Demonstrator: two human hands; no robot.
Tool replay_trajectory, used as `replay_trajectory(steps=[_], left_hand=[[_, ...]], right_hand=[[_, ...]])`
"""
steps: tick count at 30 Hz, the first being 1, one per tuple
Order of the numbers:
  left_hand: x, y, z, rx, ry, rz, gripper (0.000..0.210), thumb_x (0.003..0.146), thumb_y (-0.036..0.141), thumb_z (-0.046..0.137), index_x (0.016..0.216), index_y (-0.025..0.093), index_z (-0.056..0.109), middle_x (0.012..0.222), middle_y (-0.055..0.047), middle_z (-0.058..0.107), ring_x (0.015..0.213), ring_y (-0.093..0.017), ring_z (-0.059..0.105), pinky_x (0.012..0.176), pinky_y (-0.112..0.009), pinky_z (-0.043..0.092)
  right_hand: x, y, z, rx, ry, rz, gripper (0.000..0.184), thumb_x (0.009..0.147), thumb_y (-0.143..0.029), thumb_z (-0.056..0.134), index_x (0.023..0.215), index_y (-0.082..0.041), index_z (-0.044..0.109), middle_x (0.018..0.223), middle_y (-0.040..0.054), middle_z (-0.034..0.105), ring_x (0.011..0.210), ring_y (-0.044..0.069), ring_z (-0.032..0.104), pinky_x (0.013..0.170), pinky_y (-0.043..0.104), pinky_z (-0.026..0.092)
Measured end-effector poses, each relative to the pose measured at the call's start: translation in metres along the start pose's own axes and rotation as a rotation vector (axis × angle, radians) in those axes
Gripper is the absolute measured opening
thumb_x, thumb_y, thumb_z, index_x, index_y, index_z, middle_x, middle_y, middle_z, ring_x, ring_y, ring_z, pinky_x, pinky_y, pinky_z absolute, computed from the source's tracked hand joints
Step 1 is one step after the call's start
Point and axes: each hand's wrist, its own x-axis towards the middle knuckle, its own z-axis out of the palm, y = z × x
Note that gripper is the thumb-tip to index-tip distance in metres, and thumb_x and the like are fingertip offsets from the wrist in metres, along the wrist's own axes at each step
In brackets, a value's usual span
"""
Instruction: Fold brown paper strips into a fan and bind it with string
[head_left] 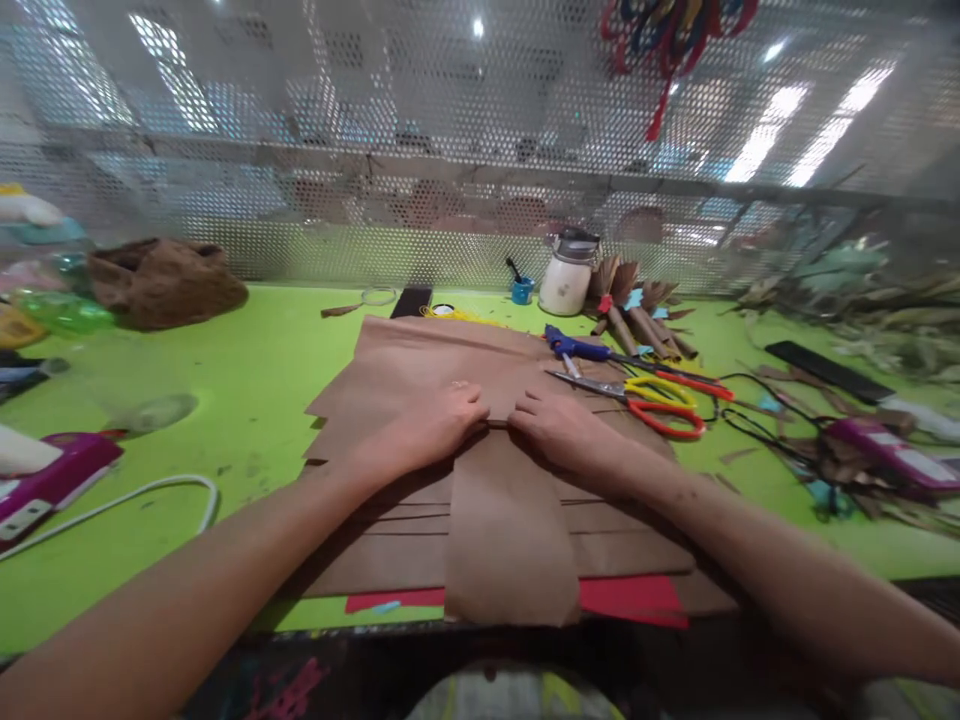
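Note:
A strip of brown paper point(514, 540) lies lengthwise toward me, its near end curling over the table edge. My left hand point(457, 415) has its fingers closed on the left side of the strip's far edge. On the right side of that same edge, my right hand point(551, 425) is closed too, thumb and fingers together. Between the hands the edge looks narrowly folded or rolled. Beneath are stacked brown paper sheets point(375, 560), with red paper point(634, 597) showing under their near side. Scissors point(637, 393) with yellow and red handles rest on the sheets beyond my right hand.
A blue glue gun point(574, 345) lies behind the scissors. Further back are a white jar point(568, 275), a small blue pot point(523, 290) and rolled brown paper pieces point(637, 315). Purple power strips point(892, 452) with cables sit at both sides. A brown cloth bag point(165, 282) is at left.

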Motion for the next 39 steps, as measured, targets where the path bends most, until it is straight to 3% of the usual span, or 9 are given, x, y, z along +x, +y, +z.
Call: replay_trajectory(steps=[8,18,27,31,34,37,39], left_hand=[[-0.003,-0.004,-0.001,-0.04,-0.041,0.031,0.019,0.09,0.02,0.042,0.075,0.015,0.054,0.08,-0.004,0.051,0.07,-0.015,0.046,0.064,-0.027,0.038],[-0.005,0.006,-0.018,0.078,-0.171,0.141,0.018,0.086,0.008,0.042,0.088,0.015,0.059,0.088,-0.008,0.054,0.081,-0.021,0.049,0.074,-0.032,0.04],[-0.01,0.016,-0.025,0.049,-0.143,0.116,0.023,0.086,0.005,0.038,0.091,0.014,0.059,0.091,-0.009,0.055,0.086,-0.021,0.049,0.078,-0.032,0.04],[-0.008,0.012,-0.025,-0.036,-0.149,0.03,0.019,0.078,0.005,0.044,0.081,0.014,0.06,0.086,-0.008,0.056,0.081,-0.02,0.05,0.074,-0.03,0.041],[-0.005,0.008,-0.027,-0.256,-0.159,-0.117,0.02,0.075,0.009,0.046,0.084,0.016,0.063,0.086,-0.006,0.06,0.079,-0.017,0.053,0.073,-0.027,0.042],[-0.002,0.006,-0.03,-0.534,-0.15,-0.296,0.028,0.082,0.015,0.037,0.093,0.017,0.063,0.086,-0.003,0.063,0.076,-0.015,0.054,0.071,-0.025,0.043],[-0.001,0.006,-0.029,-0.647,-0.153,-0.378,0.031,0.089,0.025,0.031,0.081,0.017,0.06,0.074,-0.001,0.059,0.066,-0.013,0.049,0.062,-0.023,0.041]], right_hand=[[-0.01,-0.002,-0.005,0.05,0.032,-0.012,0.024,0.084,-0.01,0.051,0.107,-0.013,0.059,0.096,0.0101,0.056,0.086,0.021,0.045,0.073,0.032,0.036],[-0.01,-0.002,-0.011,0.062,-0.009,-0.033,0.027,0.086,-0.006,0.047,0.109,-0.012,0.058,0.093,0.0102,0.056,0.086,0.02,0.045,0.073,0.032,0.037],[-0.015,-0.002,-0.013,0.1,-0.004,-0.085,0.028,0.081,-0.004,0.051,0.106,-0.012,0.058,0.094,0.0096,0.057,0.087,0.021,0.045,0.073,0.033,0.038],[-0.014,-0.001,-0.007,0.029,0.01,-0.062,0.018,0.085,-0.006,0.048,0.099,-0.012,0.058,0.094,0.0107,0.055,0.088,0.021,0.044,0.074,0.032,0.037],[-0.013,-0.003,-0.008,-0.019,0.042,-0.033,0.016,0.089,-0.01,0.043,0.095,-0.012,0.057,0.091,0.011,0.055,0.085,0.021,0.043,0.071,0.033,0.037],[-0.013,-0.006,-0.016,-0.043,0.064,-0.024,0.012,0.083,-0.014,0.049,0.093,-0.012,0.057,0.09,0.0119,0.054,0.084,0.023,0.041,0.07,0.034,0.036],[-0.012,-0.009,-0.02,-0.046,0.084,-0.032,0.018,0.079,-0.015,0.052,0.095,-0.011,0.056,0.091,0.0127,0.053,0.084,0.024,0.041,0.071,0.036,0.037]])
